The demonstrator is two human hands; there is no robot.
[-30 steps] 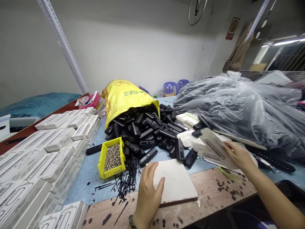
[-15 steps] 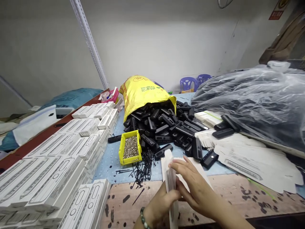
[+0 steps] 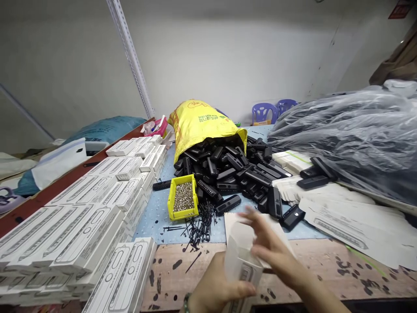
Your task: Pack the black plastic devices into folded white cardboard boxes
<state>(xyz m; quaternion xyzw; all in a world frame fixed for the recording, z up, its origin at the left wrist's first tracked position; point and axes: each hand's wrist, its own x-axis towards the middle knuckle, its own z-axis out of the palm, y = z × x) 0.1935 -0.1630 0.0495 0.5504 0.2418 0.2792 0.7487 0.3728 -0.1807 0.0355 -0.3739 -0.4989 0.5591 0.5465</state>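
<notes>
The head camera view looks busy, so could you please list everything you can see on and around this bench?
Sack: one, yellow, tipped over at the back of the bench
Plastic parts: many, black, spilling from the sack
Bin: one, yellow, in front of the parts
Screws: many, silver, inside the bin
Pins: many, black, loose beside the bin
Boxes: many, white, stacked at left
Flat cartons: several, white, at right
Plastic bag: one, clear, large, at far right
Chairs: two, purple and blue, in the background
Carton: one, white, in the left hand
Left hand: one, holding the carton
Right hand: one, blurred, fingers spread above the carton
</notes>
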